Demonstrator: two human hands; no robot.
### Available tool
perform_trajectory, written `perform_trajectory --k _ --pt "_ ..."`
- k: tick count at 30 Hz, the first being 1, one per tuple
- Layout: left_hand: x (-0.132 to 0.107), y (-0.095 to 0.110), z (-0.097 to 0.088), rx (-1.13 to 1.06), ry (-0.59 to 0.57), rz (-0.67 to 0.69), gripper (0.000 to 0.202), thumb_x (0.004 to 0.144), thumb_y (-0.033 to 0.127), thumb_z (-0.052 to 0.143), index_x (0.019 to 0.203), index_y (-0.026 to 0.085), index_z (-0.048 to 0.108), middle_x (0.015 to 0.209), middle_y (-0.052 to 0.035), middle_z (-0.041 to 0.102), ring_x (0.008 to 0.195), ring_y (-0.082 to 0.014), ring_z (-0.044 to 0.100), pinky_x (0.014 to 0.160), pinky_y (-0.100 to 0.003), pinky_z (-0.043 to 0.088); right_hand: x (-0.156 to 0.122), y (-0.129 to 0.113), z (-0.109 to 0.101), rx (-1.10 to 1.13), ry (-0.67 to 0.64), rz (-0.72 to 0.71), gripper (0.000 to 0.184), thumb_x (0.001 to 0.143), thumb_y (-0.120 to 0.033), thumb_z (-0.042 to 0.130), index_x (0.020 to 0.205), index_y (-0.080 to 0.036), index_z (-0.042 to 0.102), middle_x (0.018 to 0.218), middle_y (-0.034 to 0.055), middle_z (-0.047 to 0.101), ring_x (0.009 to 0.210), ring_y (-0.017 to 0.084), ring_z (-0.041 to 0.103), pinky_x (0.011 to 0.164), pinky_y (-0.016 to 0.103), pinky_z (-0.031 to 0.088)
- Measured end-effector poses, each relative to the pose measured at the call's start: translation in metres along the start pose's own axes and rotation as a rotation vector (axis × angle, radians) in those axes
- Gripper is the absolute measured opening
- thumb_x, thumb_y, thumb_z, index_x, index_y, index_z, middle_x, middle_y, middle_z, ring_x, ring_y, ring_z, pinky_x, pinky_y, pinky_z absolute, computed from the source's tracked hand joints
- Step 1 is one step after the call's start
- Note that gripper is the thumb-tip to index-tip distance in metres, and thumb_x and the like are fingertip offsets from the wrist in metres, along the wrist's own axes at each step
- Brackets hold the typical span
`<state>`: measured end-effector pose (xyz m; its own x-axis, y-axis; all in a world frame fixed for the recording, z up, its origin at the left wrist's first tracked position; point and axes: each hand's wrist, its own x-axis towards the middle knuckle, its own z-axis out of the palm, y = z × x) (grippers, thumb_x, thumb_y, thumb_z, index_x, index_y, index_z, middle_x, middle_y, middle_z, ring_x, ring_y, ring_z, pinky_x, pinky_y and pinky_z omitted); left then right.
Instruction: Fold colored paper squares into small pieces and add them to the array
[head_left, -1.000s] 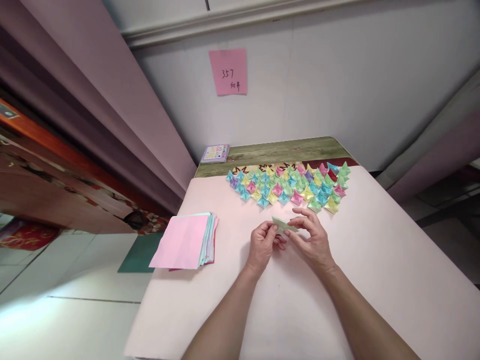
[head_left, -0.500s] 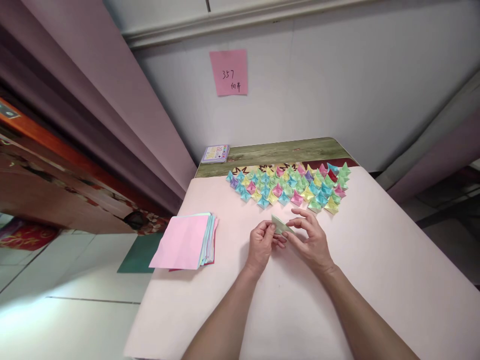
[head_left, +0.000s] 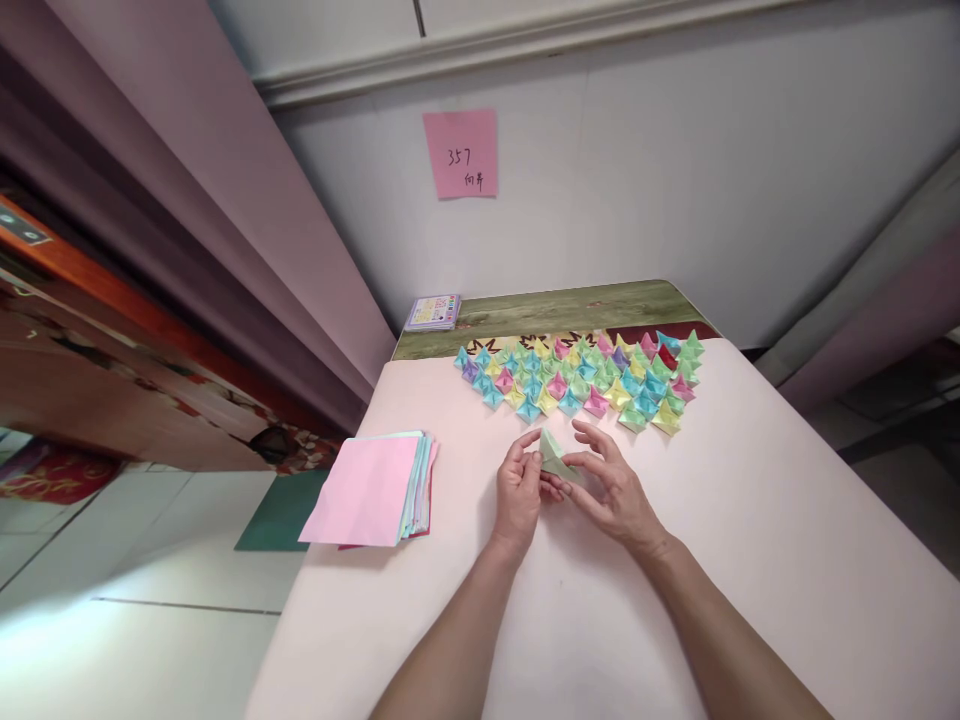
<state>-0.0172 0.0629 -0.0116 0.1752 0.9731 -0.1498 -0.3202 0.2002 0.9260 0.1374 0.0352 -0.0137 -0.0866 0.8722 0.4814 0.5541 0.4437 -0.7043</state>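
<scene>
Left hand [head_left: 519,492] pinches the green paper [head_left: 553,453] by its left side, above the table [head_left: 405,640]. Right hand [head_left: 616,492] sits at the other side, fingers spread, index against the paper; cannot tell if it grips. Half a second ago the paper was flatter; now a peak stands up, sides parting. Shaping looks well along: form nears that of the peaked pieces [head_left: 557,386] in rows beyond.
</scene>
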Motion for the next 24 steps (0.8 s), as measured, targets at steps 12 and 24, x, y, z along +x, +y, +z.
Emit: perform_trajectory --k 12,24 --pt "-0.0004 -0.0012 -0.0008 0.058 0.005 -0.016 0.054 0.082 0.051 0.065 0.119 0.012 0.061 0.060 -0.0007 0.066 0.045 -0.0114 0.059 0.045 -0.021 0.046 -0.0006 -0.0005 0.0033 0.060 -0.058 0.054 0.032 0.083 -0.025 0.063 0.115 -0.025 0.063 0.150 0.0118 0.038 0.134 0.032 0.044 0.104 0.050 0.045" --pt "-0.0010 -0.0034 -0.0012 0.104 -0.064 0.026 0.051 0.087 0.049 0.058 0.124 0.014 0.058 0.058 0.0006 0.064 0.044 -0.0104 0.054 0.044 -0.020 0.044 -0.0023 0.0054 0.0039 0.140 -0.060 0.056 0.022 0.084 -0.019 0.060 0.103 -0.024 0.070 0.148 0.0108 0.041 0.134 0.031 0.045 0.106 0.048 0.043"
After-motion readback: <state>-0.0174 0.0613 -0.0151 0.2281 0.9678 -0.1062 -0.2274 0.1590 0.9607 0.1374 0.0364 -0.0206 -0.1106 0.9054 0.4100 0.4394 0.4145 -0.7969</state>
